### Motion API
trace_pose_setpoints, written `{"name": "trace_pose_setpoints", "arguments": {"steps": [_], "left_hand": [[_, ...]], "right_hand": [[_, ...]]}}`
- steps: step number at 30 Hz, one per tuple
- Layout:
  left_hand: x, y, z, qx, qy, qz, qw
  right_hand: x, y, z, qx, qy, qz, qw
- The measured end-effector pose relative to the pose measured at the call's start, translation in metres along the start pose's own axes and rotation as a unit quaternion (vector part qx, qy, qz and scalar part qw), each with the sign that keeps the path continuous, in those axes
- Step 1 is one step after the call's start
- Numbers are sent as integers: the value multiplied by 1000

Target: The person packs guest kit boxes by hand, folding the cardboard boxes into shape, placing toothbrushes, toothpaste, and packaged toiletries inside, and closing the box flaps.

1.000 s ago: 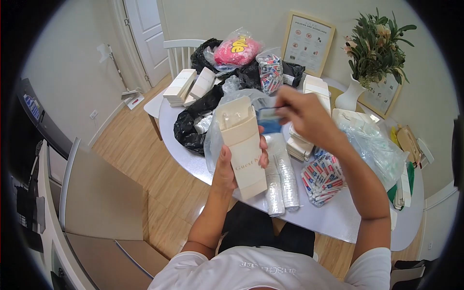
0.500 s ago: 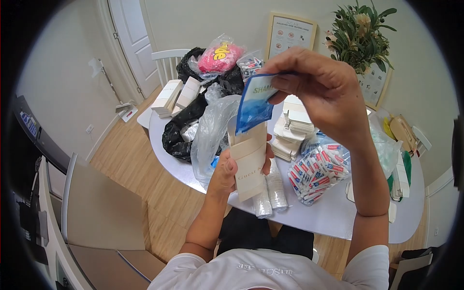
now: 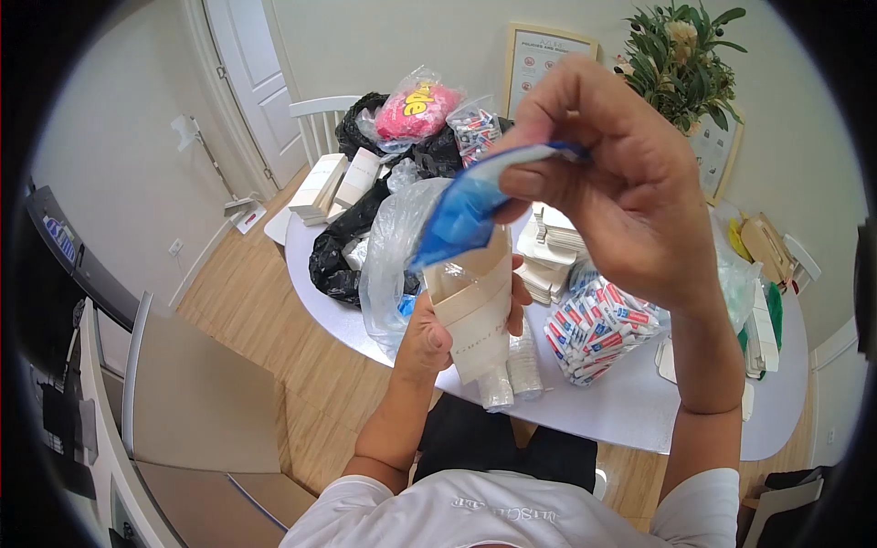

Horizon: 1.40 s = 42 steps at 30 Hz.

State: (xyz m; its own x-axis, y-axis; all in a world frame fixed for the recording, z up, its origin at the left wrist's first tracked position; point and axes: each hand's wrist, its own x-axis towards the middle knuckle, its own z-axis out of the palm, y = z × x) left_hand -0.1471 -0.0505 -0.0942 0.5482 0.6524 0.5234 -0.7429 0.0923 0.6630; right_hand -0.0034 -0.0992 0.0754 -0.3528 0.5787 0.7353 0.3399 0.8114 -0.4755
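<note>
Left hand [image 3: 426,340] grips a tall cream cardboard box [image 3: 477,318]. Right hand [image 3: 623,178] pinches a curved blue plastic sachet [image 3: 464,215] above it.

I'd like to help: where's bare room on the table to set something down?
The table has bare room along its front edge, between the tubes, rolls and right arm, and at its right front corner, beyond that arm. The left and back are crowded with black bags and boxes.

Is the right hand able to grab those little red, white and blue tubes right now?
Probably not right now: the right hand is pinching a blue packet, so it isn't free. Otherwise the tubes look fairly easy to get at, with nothing seen piled on top.
</note>
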Motion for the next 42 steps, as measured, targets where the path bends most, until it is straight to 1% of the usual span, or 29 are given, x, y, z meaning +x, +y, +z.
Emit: {"name": "trace_pose_setpoints", "arguments": {"steps": [1, 2, 3, 4, 5, 6, 7, 9, 10, 12, 13, 14, 15, 18, 19, 20, 22, 23, 24, 25, 27, 29, 30, 33, 35, 38, 40, 41, 42], "left_hand": [[1, 1, -2, -5, -23, -8, 1000], [2, 1, -3, -10, -45, -17, 999], [2, 1, -2, -10, -45, -15, 999], [3, 1, -1, 2, -42, -10, 999], [3, 1, 1, 15, -38, -5, 999], [1, 4, 5, 14, -38, -4, 999], [-4, 9, 11, 25, 13, -11, 1000], [-9, 4, 8, 36, 66, -16, 997], [-8, -8, -1, 71, 59, 17, 996], [-10, -6, -11, 100, -8, 5, 995], [-6, -6, -11, 100, -6, 5, 995], [-1, -8, -9, 121, -46, 37, 991], [-1, -7, -7, 128, -54, 46, 989], [-2, 2, 5, 111, -67, 40, 991], [-3, 15, 14, 86, -79, 10, 993], [-4, 18, 16, 89, -70, 17, 993], [-3, 18, 19, 47, -65, -9, 997], [-3, 18, 19, 46, -63, -5, 997], [-3, 16, 20, 61, -58, 2, 996], [-2, 14, 20, 75, -57, 7, 995], [0, 11, 19, 44, -75, 3, 996], [-1, 15, 23, 70, -67, 14, 995], [-4, 13, 23, 63, -50, 13, 997], [-4, 11, 14, 38, -55, -3, 998], [-6, 13, 17, 53, -16, -17, 998], [-6, 11, 17, 21, -19, -10, 1000], [-10, 13, 17, 34, 5, 6, 999], [-14, 13, 15, 40, 15, 12, 999], [-18, 14, 11, 24, -10, 5, 1000]], "right_hand": [[-1, -1, -1, 33, 0, 0, 999], [-2, -3, -2, 21, 16, -3, 1000], [-2, -5, -4, 21, 14, -4, 1000], [-2, -7, -6, -77, 7, -81, 994], [-2, -9, -7, -174, 0, -156, 972], [-4, -12, -3, -193, 14, -175, 965], [-7, -15, 1, -212, 28, -193, 957], [-10, -27, 2, -266, -34, -174, 947], [-10, -30, 2, -284, -56, -168, 942], [-10, -31, 3, -307, -67, -194, 929], [-10, -32, 4, -313, -71, -203, 925], [-10, -33, 5, -269, -80, -173, 944], [-9, -32, 6, -244, -87, -161, 952], [-7, -24, 4, -146, -77, -127, 978], [-6, -21, 2, -119, -74, -121, 983], [-6, -18, -1, -111, -81, -83, 987], [-4, -23, -1, -143, -102, -63, 982], [-2, -25, -1, -159, -114, -54, 979], [-2, -30, 2, -232, -114, -93, 962], [-2, -30, 1, -263, -107, -103, 953], [-3, -31, -2, -325, -93, -124, 933], [-7, -29, -5, -240, -108, -57, 963], [-8, -25, -4, -218, -131, -59, 965], [-8, -15, -1, -219, -143, -59, 963], [-6, -13, 3, -198, -124, -47, 971], [-3, -9, 4, -183, -107, -68, 975], [1, -4, 7, -200, -136, -130, 962], [1, -4, 11, -195, -137, -134, 962], [0, -5, 16, -206, -151, -103, 961]]}}
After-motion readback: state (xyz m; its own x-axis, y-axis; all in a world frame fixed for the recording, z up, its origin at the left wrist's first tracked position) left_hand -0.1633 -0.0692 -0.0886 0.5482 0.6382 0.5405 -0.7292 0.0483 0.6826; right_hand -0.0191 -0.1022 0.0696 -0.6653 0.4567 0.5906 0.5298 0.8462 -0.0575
